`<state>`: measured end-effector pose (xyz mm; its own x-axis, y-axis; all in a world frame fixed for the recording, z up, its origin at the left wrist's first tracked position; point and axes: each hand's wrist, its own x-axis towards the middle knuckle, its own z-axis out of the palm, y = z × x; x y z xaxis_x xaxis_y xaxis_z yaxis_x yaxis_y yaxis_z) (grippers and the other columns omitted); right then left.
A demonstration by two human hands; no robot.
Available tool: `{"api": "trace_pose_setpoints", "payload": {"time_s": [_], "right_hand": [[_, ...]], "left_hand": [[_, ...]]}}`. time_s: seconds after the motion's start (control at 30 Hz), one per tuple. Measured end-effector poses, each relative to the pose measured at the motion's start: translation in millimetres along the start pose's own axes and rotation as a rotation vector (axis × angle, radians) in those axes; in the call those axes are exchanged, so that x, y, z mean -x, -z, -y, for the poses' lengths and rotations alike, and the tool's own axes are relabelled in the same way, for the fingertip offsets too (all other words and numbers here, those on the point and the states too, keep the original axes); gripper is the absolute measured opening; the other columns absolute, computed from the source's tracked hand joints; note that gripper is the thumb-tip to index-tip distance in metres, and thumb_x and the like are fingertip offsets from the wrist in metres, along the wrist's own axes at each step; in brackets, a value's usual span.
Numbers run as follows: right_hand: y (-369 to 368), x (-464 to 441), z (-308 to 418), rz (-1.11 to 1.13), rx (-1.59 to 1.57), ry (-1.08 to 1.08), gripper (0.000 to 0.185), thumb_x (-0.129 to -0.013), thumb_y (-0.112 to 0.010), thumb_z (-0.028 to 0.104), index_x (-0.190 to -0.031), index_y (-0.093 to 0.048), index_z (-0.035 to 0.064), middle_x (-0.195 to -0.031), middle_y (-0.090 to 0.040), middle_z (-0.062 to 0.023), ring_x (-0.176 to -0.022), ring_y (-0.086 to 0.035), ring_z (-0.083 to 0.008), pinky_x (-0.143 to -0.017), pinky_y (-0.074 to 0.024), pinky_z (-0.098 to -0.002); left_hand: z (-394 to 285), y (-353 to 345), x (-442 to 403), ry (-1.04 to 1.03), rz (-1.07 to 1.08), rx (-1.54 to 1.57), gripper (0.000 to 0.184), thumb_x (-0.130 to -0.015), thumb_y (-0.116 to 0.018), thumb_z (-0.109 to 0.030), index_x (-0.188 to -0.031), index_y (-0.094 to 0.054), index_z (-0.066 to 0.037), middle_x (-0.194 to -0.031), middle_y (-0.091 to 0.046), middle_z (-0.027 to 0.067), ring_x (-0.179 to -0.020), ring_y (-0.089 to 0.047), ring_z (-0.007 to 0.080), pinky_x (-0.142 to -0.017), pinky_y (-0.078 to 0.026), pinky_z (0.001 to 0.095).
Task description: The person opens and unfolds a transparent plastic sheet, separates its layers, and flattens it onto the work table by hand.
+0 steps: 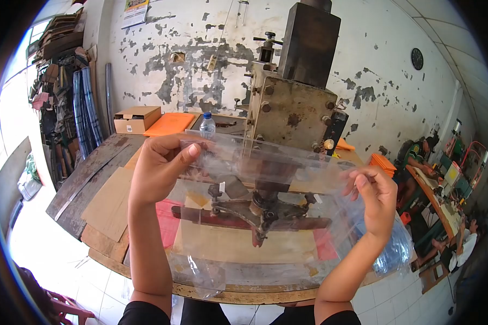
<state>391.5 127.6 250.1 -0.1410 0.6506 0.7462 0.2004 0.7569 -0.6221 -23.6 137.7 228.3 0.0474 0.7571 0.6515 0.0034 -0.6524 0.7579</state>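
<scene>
A clear plastic sheet (295, 162) is stretched upright between my two hands above the worktable. My left hand (162, 165) pinches its upper left part, thumb on top. My right hand (377, 203) has its fingers curled at the right edge of the sheet, slightly smeared. Through the sheet shows a metal press head (263, 212) with several arms, over a dark red bar (200, 215) and a pale board (238, 244). Pink pieces (168, 223) lie at both ends of the board. Beside my right forearm is a pile of clear plastic (393, 249).
The tall press body (293, 111) rises behind the sheet. A water bottle (207, 125), orange sheets (171, 124) and a cardboard box (137, 119) stand at the back left. Brown boards (111, 203) and a metal strip (73, 197) lie left. Other people sit at benches (436, 195) on the right.
</scene>
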Motion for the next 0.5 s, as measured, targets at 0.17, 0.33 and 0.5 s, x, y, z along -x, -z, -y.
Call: {"api": "trace_pose_setpoints", "payload": {"time_s": [0.17,0.33,0.5], "right_hand": [[-12.5,-5.6,-3.7,-0.103,-0.006,0.095,0.015,-0.110,-0.067,0.011,-0.111,-0.073,-0.0032,-0.102,-0.078,-0.0114,-0.081,-0.070,-0.0141,-0.069,-0.0556,-0.0281],[-17.0,-8.8,-6.6,-0.137,-0.023,0.111,0.017,-0.111,-0.066,0.012,-0.112,-0.073,-0.0036,-0.101,-0.076,-0.0112,-0.083,-0.070,-0.0136,-0.069,-0.0564,-0.0280],[-18.2,-10.3,-13.1,-0.170,-0.047,0.111,0.018,-0.112,-0.066,0.013,-0.114,-0.073,-0.0034,-0.101,-0.077,-0.0119,-0.086,-0.071,-0.0136,-0.069,-0.0563,-0.0277]], "left_hand": [[1.0,-4.7,-1.3,-0.100,-0.052,-0.064,0.030,-0.107,-0.077,-0.021,-0.120,-0.079,0.005,-0.104,-0.082,0.0084,-0.085,-0.073,0.0081,-0.073,-0.059,0.0244],[2.1,-20.6,-1.4,-0.203,-0.169,-0.055,0.026,-0.106,-0.077,-0.020,-0.114,-0.079,0.005,-0.102,-0.082,0.0081,-0.081,-0.073,0.0094,-0.066,-0.058,0.0236],[-5.4,-21.5,3.0,-0.148,-0.236,-0.217,0.020,-0.105,-0.078,-0.015,-0.111,-0.080,0.003,-0.090,-0.079,0.0043,-0.077,-0.076,0.0095,-0.062,-0.060,0.0236]]}}
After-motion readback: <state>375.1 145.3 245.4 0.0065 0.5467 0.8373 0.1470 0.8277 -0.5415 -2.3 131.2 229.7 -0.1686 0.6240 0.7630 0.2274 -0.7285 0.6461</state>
